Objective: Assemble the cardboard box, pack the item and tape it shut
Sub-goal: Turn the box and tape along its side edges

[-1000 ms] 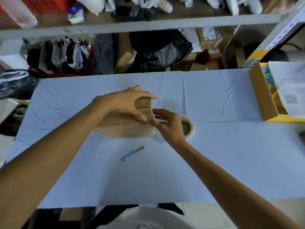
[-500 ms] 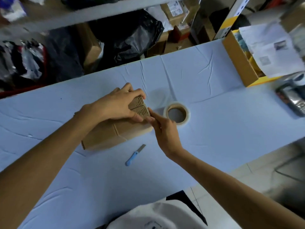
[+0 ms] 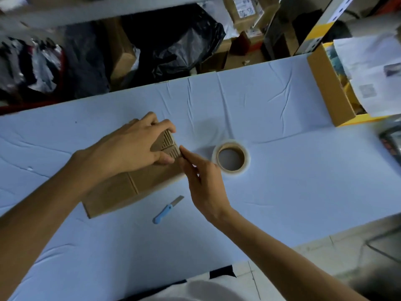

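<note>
1 cardboard box (image 3: 134,190) – 1 tape roll (image 3: 231,157) – 1 knife (image 3: 167,210) – 2 hands.

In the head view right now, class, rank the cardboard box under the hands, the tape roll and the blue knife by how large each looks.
1. Cardboard box, largest, though partly hidden under the hands.
2. Tape roll.
3. Blue knife, slimmest; its length looks close to the roll's width, so that gap is unsure.
</note>
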